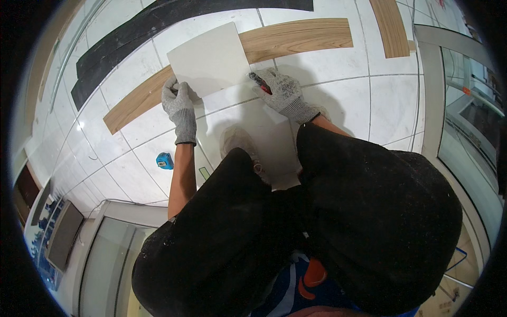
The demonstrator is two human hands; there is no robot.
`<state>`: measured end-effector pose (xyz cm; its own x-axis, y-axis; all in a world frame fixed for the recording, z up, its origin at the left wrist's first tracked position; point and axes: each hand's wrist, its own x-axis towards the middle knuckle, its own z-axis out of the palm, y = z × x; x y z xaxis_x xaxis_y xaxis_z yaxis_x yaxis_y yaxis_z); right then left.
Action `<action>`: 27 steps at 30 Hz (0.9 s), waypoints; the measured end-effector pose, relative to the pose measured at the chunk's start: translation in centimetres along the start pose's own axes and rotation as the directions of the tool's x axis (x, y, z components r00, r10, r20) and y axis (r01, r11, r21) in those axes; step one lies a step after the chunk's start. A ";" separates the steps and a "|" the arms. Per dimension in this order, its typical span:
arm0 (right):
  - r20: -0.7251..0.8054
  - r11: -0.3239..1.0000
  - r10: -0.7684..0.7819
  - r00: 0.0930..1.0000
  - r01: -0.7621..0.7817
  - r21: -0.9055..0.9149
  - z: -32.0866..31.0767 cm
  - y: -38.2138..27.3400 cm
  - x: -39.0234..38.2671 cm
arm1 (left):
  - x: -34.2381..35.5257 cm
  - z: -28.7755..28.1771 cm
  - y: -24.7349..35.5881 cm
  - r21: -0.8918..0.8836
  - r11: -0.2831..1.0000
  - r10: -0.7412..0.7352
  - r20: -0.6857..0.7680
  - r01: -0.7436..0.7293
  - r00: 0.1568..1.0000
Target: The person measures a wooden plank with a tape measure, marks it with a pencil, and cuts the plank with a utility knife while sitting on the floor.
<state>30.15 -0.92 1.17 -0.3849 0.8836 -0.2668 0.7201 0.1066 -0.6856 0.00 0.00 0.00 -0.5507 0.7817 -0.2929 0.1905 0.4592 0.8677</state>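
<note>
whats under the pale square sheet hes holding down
The pale square sheet lies across a long wood-grain plank, which shows at both sides and rests on the white tiled floor. The plank's middle stretch is covered, so its state there cannot be seen.

A blue tape measure point(165, 160) lies on the white tiled floor point(391, 105) beside black planks point(105, 58).

Pale cream square tile point(209, 59), wood-grain tan plank point(296, 37), speckled grey gloves on left hand point(178, 102) and right hand point(280, 91), glossy white floor point(338, 105), black strips point(132, 37)
</note>
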 end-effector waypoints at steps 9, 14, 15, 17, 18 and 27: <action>-0.007 1.000 -0.012 1.000 0.012 -0.015 0.3 0.3 0.0 | -0.7 0.0 0.2 0.065 0.998 0.007 -0.015 -0.006 1.000; -0.028 0.999 -0.027 0.999 0.027 -0.025 0.5 0.2 -0.3 | -1.4 -0.8 -0.7 0.055 0.998 -0.040 -0.001 0.040 0.999; -0.028 0.999 -0.024 0.999 0.024 -0.025 0.4 0.3 -0.4 | -1.6 -0.7 -0.5 0.055 0.998 -0.042 0.002 0.041 0.999; 0.011 0.999 -0.018 1.000 0.018 -0.039 0.3 0.3 -0.6 | -2.3 -0.6 -0.3 0.058 0.998 -0.012 0.029 0.010 1.000; 0.010 0.999 -0.019 1.000 0.020 -0.039 0.3 0.3 -0.6 | -2.2 -0.7 -0.5 0.058 0.998 -0.011 0.027 0.009 1.000; 0.034 0.999 -0.019 0.999 0.020 -0.040 0.3 0.5 -0.9 | -2.5 -0.9 -1.0 0.052 0.998 -0.020 0.033 0.018 0.999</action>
<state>30.64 -1.78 0.89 -0.4178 0.8653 -0.2770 0.7347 0.1424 -0.6632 0.47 -2.79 0.26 -0.5273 0.7859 -0.3230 0.2223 0.4944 0.8403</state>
